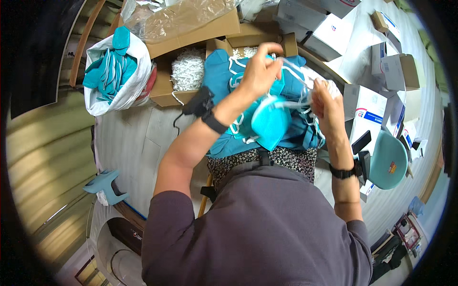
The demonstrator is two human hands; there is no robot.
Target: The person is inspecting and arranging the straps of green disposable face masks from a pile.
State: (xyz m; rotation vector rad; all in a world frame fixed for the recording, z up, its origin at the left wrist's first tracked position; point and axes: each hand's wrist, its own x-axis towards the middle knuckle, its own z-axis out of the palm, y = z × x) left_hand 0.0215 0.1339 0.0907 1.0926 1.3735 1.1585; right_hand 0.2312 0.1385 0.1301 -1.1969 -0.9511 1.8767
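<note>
My left hand [260, 69] is raised over my lap and pinches a white elastic strap [292, 66] between its fingertips. My right hand [326, 105] grips the other end of the white straps. A teal cup-shaped mask [270, 122] hangs between the two hands by those straps. Beneath it a heap of teal masks with white straps [224, 78] fills my lap. A black band sits on each wrist.
An open cardboard box [188, 71] of white strap pieces stands ahead. A white bag [112, 71] of teal masks lies at the left. White cartons [329, 28] are stacked at the right, beside a teal chair seat [389, 159]. Clear plastic wrap [176, 16] covers the box behind.
</note>
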